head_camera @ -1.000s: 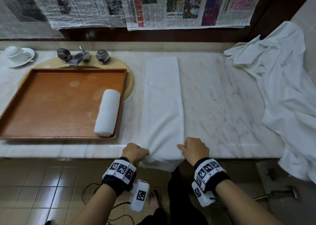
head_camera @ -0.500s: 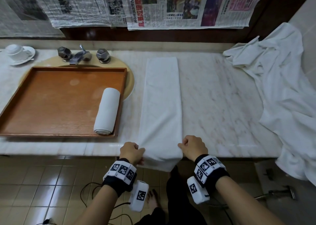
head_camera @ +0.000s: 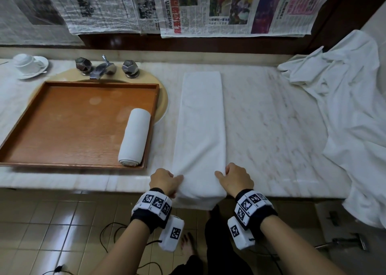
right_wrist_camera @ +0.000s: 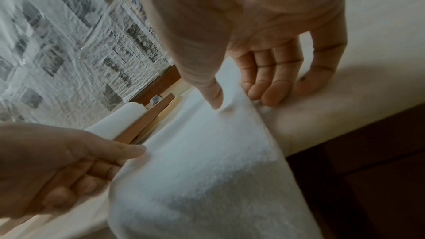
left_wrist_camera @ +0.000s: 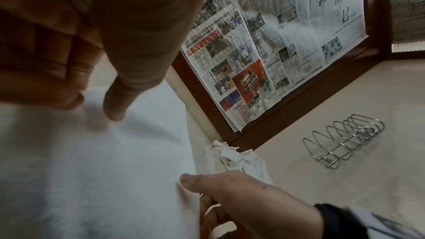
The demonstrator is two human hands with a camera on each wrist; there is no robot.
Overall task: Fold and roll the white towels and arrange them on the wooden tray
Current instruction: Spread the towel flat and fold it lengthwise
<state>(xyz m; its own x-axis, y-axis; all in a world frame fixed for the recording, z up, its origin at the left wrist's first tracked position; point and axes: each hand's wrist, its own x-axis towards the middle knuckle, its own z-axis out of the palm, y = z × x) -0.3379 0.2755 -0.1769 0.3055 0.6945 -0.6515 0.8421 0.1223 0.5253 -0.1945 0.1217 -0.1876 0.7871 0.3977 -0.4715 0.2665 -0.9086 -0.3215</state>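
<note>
Towel [head_camera: 200,128] near end pinched between left hand [head_camera: 165,180] and right hand [head_camera: 236,179] grips.

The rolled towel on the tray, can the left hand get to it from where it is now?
Probably yes. The rolled towel lies at the wooden tray's right edge, just beyond the left hand, with nothing between. But that hand now pinches the folded towel and must let go first.

A long folded white towel [head_camera: 201,128] is laid mid-frame, its near end draped over the counter edge. A rolled towel [head_camera: 134,137] is placed at the wooden tray's [head_camera: 62,124] right edge, left of centre.
</note>
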